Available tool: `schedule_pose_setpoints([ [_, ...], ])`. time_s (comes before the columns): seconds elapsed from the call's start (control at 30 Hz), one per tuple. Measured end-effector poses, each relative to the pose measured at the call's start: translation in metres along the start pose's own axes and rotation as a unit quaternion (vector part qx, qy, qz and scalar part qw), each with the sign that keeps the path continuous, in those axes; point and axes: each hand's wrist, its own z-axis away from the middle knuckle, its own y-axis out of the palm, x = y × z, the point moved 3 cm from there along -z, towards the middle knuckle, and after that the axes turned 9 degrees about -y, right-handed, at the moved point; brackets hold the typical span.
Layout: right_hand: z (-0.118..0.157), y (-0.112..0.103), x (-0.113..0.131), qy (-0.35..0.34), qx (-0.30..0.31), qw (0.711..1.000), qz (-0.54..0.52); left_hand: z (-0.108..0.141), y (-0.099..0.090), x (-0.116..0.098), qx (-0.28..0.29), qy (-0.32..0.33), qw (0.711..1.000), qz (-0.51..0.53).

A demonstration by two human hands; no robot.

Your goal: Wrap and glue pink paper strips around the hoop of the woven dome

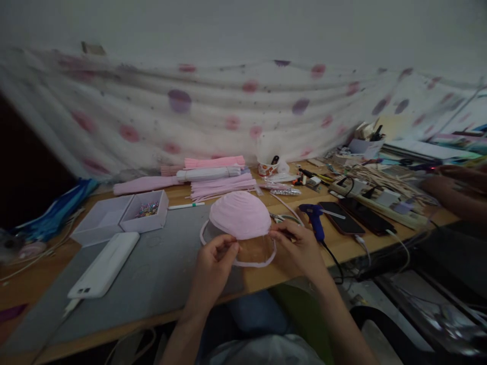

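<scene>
A pale pink ribbed dome (240, 214), shaped like a small hat or shell and built up in rows of fuzzy strip, stands over the table edge in front of me. A thin pink strip (254, 264) curves below it in a loop. My left hand (217, 258) pinches the dome's lower edge at the near left, thumb against fingertips. At the right edge, my right hand (297, 246) pinches the dome between thumb and forefinger. Just behind the right hand lie scissors (283, 218), partly hidden. A blue glue gun (314, 219) with a glue stick lies to its right.
Bundles of pink and white fuzzy stems (220, 175) lie behind the dome. At left are a white box (144, 212) with beads and a white power bank (103, 266). Two phones (342, 217) lie at right, cables attached. Another person's hand (456, 190) is at far right.
</scene>
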Motion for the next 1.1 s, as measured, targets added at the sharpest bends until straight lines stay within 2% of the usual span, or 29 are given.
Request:
schedule_pose_setpoints([
  [0.23,-0.001,0.003,-0.001,-0.014,-0.010,1.000,0.005,-0.006,-0.004,-0.003,-0.018,0.024,0.999,0.010],
  [0.47,-0.008,0.009,0.002,-0.010,-0.025,1.000,0.001,-0.001,-0.015,-0.011,-0.033,0.056,0.996,-0.054],
  [0.53,-0.011,0.013,0.001,-0.008,-0.038,0.999,-0.002,0.002,-0.021,-0.015,-0.066,0.090,0.983,-0.145],
  [0.63,-0.016,0.018,-0.003,-0.002,-0.066,0.998,-0.007,0.006,-0.025,-0.018,-0.079,0.193,0.930,-0.304],
  [0.73,-0.021,0.024,-0.007,0.006,-0.092,0.996,-0.012,0.006,-0.023,-0.011,-0.067,0.291,0.876,-0.379],
  [0.83,-0.023,0.030,-0.010,0.011,-0.105,0.994,-0.016,0.002,-0.019,0.002,-0.076,0.339,0.841,-0.414],
  [0.97,-0.023,0.031,-0.008,0.007,-0.097,0.995,-0.014,-0.003,-0.018,0.011,-0.061,0.354,0.846,-0.394],
  [1.1,-0.023,0.023,-0.002,0.000,-0.079,0.997,0.005,-0.004,-0.022,0.006,-0.090,0.351,0.859,-0.362],
])
